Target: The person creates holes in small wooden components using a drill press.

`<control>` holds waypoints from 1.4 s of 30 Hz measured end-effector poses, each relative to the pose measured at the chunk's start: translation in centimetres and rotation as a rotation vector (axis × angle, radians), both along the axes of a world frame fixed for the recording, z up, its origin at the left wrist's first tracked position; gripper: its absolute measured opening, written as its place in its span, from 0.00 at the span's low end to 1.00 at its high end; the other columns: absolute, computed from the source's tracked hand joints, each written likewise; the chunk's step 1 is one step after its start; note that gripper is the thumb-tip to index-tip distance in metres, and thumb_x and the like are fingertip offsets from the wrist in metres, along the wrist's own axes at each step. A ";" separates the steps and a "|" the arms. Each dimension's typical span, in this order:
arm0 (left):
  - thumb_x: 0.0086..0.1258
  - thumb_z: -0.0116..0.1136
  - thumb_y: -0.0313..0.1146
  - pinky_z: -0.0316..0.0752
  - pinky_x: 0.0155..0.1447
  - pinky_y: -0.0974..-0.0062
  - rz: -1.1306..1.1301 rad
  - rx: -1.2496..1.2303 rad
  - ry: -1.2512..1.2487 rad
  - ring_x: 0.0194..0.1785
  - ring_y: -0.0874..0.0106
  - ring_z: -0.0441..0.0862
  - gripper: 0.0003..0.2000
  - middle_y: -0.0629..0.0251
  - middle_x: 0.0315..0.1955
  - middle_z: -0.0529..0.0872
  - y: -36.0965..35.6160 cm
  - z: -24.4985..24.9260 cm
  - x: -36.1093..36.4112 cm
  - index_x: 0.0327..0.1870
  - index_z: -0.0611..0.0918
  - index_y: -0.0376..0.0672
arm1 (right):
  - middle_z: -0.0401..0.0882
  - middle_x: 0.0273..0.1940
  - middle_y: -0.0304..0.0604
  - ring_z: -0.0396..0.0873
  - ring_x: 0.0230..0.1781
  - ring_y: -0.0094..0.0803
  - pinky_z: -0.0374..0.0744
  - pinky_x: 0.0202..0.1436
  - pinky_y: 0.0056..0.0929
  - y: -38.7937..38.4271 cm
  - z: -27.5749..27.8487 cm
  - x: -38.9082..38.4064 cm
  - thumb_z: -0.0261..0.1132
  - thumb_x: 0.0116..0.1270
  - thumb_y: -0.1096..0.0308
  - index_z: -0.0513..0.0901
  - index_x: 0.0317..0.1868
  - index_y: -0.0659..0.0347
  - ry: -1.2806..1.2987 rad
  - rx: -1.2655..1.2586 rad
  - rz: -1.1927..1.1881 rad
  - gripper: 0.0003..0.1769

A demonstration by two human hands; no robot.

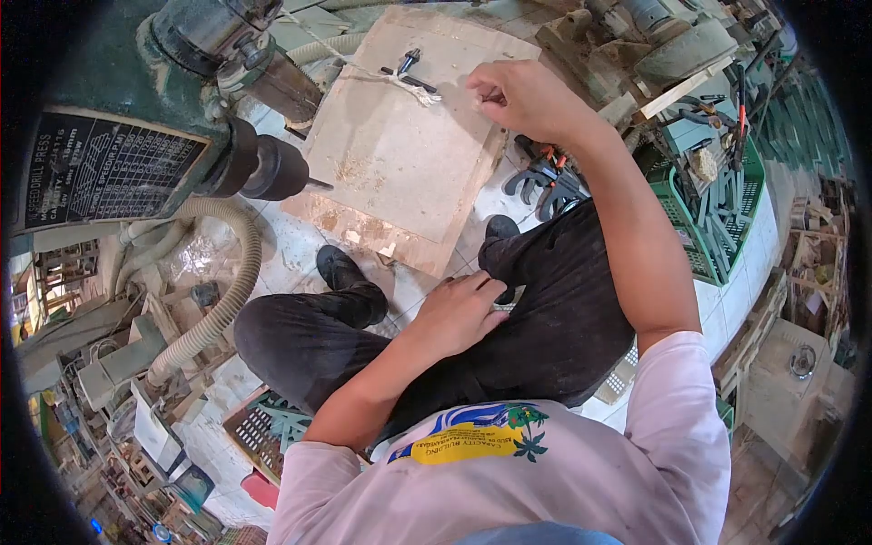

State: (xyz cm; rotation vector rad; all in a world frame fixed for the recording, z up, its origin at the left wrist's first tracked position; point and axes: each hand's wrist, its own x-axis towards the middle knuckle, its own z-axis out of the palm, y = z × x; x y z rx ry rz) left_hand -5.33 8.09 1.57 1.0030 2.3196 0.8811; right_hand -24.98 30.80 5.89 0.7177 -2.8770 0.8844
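My left hand point(457, 313) rests on my thigh in the dark trousers, its fingers stretched out loosely and holding nothing visible. My right hand point(522, 98) is over the right edge of a flat wooden board point(400, 154), with fingers curled in towards the thumb. Whatever is between those fingertips, if anything, is hidden. To the left of that hand, a black chuck key point(411, 73) lies on the board, tied to a whitish cord. At the left, the drill press chuck point(275, 169) carries a thin drill bit point(318, 184) that points towards the board.
Wood dust and chips point(350, 171) are scattered on the board. Several black clamps point(549, 182) lie beside its right edge. A green plastic crate point(727, 227) of tools stands at the right. A ribbed hose point(232, 300) curves along the left, below the drill press plate point(100, 168).
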 end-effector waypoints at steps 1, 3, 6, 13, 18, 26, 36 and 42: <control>0.67 0.66 0.40 0.79 0.52 0.59 0.001 0.000 -0.006 0.49 0.55 0.85 0.18 0.57 0.43 0.82 0.0 0.0 0.0 0.53 0.80 0.40 | 0.86 0.41 0.52 0.86 0.43 0.45 0.82 0.47 0.37 0.0 0.2 0.1 0.65 0.64 0.72 0.82 0.48 0.66 0.001 0.000 -0.001 0.13; 0.67 0.66 0.40 0.79 0.52 0.58 0.002 0.001 -0.012 0.49 0.55 0.84 0.18 0.57 0.43 0.82 0.0 0.1 0.0 0.53 0.80 0.40 | 0.87 0.43 0.54 0.87 0.44 0.44 0.83 0.49 0.35 0.1 0.5 0.1 0.63 0.63 0.75 0.82 0.52 0.67 -0.027 0.000 0.003 0.16; 0.68 0.66 0.40 0.80 0.52 0.58 -0.004 -0.005 -0.008 0.49 0.55 0.84 0.18 0.56 0.44 0.82 0.0 0.1 -0.1 0.53 0.80 0.40 | 0.86 0.42 0.55 0.87 0.43 0.45 0.83 0.48 0.35 0.3 0.0 -0.1 0.62 0.63 0.76 0.82 0.51 0.67 -0.019 -0.034 0.015 0.15; 0.68 0.65 0.40 0.79 0.53 0.58 0.002 -0.016 -0.015 0.50 0.54 0.84 0.18 0.56 0.44 0.82 0.1 -0.2 -0.1 0.54 0.80 0.40 | 0.84 0.39 0.53 0.83 0.41 0.49 0.80 0.46 0.39 0.6 0.4 -0.4 0.63 0.63 0.74 0.83 0.43 0.66 0.060 0.084 0.079 0.09; 0.69 0.63 0.41 0.77 0.58 0.57 -0.010 -0.089 -0.102 0.54 0.52 0.82 0.19 0.53 0.51 0.83 0.2 0.1 -0.2 0.57 0.80 0.42 | 0.83 0.39 0.52 0.82 0.41 0.50 0.79 0.46 0.40 0.7 0.5 -0.4 0.65 0.64 0.70 0.83 0.42 0.65 0.047 0.101 0.070 0.08; 0.69 0.63 0.40 0.77 0.56 0.57 -0.008 -0.082 -0.107 0.53 0.53 0.82 0.17 0.55 0.50 0.83 0.2 0.0 -0.3 0.55 0.80 0.43 | 0.83 0.38 0.53 0.82 0.39 0.50 0.79 0.44 0.40 0.6 0.2 -0.3 0.64 0.64 0.71 0.82 0.42 0.66 0.028 0.002 0.030 0.09; 0.67 0.66 0.40 0.79 0.53 0.59 0.010 -0.023 0.040 0.50 0.56 0.84 0.18 0.57 0.44 0.83 0.0 0.0 0.1 0.53 0.81 0.40 | 0.83 0.35 0.52 0.83 0.33 0.45 0.79 0.39 0.38 0.6 0.5 -0.1 0.65 0.64 0.71 0.81 0.40 0.66 0.044 -0.096 -0.050 0.07; 0.69 0.64 0.38 0.78 0.54 0.59 0.017 0.117 -0.013 0.51 0.53 0.83 0.16 0.53 0.46 0.83 -1.4 2.7 -0.1 0.52 0.81 0.39 | 0.82 0.31 0.50 0.80 0.30 0.42 0.77 0.37 0.34 0.0 2.3 0.5 0.68 0.64 0.69 0.81 0.36 0.65 -0.011 -0.122 -0.058 0.08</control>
